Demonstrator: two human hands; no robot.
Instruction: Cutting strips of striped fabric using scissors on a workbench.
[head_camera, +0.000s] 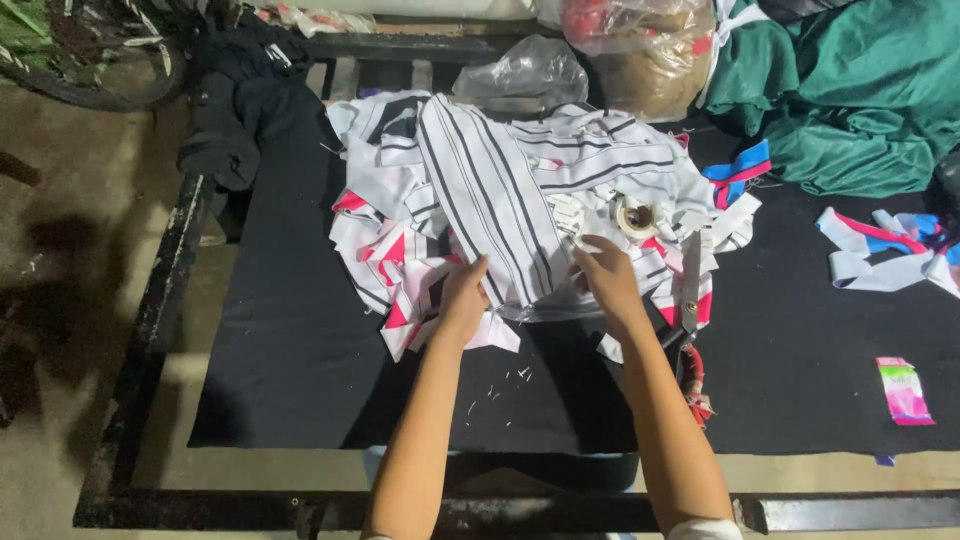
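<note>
Two bare arms reach in from six o'clock over a black cloth (300, 340) that covers the table. In the middle lies a big heap of cut cloth pieces (420, 200), white with black stripes and some pink bits. On top of the heap sits a long white piece with thin black stripes (495, 215), running from twelve o'clock down toward six. The left hand (462, 300) rests on the bottom edge of this striped piece, at its seven o'clock corner, with the fingers curled down on the cloth. The right hand (608, 285) touches the same piece at its five o'clock corner, fingers bent and pinching the edge. A roll of tape (636, 216) sits in the heap just past the right hand, at one o'clock from it. Scissors with red handles (690, 365) lie beside the right arm, at three o'clock. Green cloth (860, 90) is piled far off at two o'clock. A small pink packet (904, 390) lies at four o'clock.
</note>
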